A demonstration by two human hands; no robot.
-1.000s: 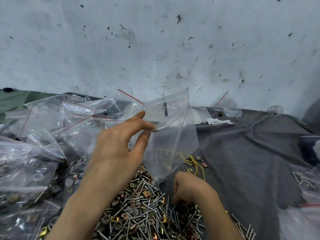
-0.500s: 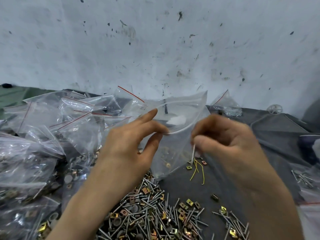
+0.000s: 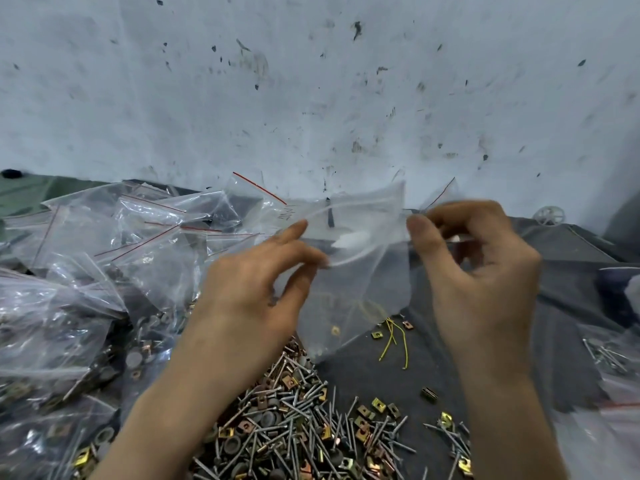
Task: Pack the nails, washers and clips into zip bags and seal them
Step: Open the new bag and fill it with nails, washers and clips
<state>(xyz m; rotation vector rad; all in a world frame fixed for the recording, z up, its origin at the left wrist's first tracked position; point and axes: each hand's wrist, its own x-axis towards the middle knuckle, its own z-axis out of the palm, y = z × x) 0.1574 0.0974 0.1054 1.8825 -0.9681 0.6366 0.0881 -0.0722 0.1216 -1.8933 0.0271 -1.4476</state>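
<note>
- The left hand (image 3: 256,289) pinches the zip bag (image 3: 360,282) by its left rim; the right hand (image 3: 485,271) pinches the right rim, and the bag hangs above the nail pile (image 3: 294,427).
- If either pinch slips, the mouth collapses and pieces miss.
- Nail points may pierce the film.

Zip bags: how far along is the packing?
Done: a heap of filled zip bags lies at left. In hand: the left hand pinches the mouth of a nearly empty open zip bag; the right hand curls at its other edge, grip unclear. Remaining: a large loose pile of nails, washers and clips on the cloth, and this bag's sealing.
</note>
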